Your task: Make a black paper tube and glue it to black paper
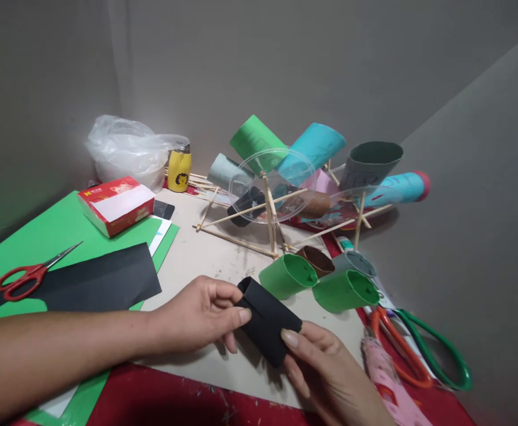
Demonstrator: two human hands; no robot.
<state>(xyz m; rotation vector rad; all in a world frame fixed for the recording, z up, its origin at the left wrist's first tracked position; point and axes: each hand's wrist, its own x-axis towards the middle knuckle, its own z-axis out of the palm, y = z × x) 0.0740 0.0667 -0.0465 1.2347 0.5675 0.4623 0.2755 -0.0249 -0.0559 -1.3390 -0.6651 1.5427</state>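
Observation:
A black paper tube (268, 319) is held tilted between my two hands, above the pale board. My left hand (210, 313) pinches its upper left end near the open rim, thumb on top by the paper's overlapping edge. At the lower right end, my right hand (316, 367) grips it with the thumb in front and the fingers partly hidden behind. Just beyond it stand two green paper tubes (281, 278), a brown paper tube (316, 258) and a grey paper tube (354, 260).
Red-handled scissors (23, 281) lie on black paper (103, 278) over green sheets (41, 236) at left. Behind are a red box (116, 204), a plastic bag (126, 148), a yellow lighter-like item (180, 168) and a stick frame (241, 239) with coloured tubes. Larger scissors (458, 361) rest at right.

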